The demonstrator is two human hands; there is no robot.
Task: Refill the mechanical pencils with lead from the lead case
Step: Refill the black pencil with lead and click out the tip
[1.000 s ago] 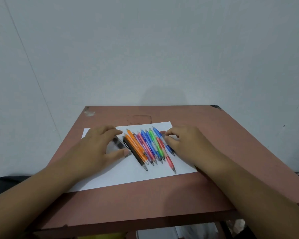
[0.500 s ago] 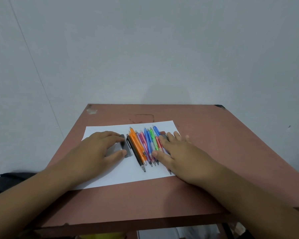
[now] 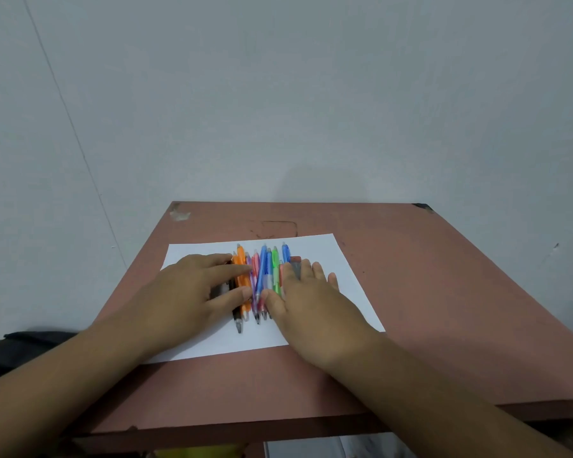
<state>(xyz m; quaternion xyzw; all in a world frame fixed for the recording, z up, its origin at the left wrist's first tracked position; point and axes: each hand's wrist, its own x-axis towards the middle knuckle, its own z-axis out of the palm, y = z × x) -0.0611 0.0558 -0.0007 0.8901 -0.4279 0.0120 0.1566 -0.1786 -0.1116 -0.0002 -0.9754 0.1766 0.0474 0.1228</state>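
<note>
While both hands lie flat on the white paper sheet (image 3: 315, 252), the mechanical pencils (image 3: 262, 279) sit bunched in a tight row between them, tips toward the camera, caps toward the wall. Left hand (image 3: 186, 292): fingers straight and spread, laid across the left side of the row, index over the orange pencil (image 3: 242, 262), thumb touching the row lower down; nothing gripped. Under that hand's fingers shows a dark grey block (image 3: 219, 289), just left of the black pencil (image 3: 236, 314); probably the lead case, but it's mostly hidden, can't confirm. Right hand (image 3: 308, 302): fingers straight, palm down, pressed against the right side of the row, thumb touching the tips of the pink and green pencils; not curled round anything. A grey-and-red item (image 3: 295, 263) pokes out past the right fingertips, blurred, can't tell what it is. Blue pencil (image 3: 285, 252) is the rightmost one visible. Paper rests on a reddish-brown table (image 3: 444, 292) pushed against a pale wall (image 3: 278, 94).
</note>
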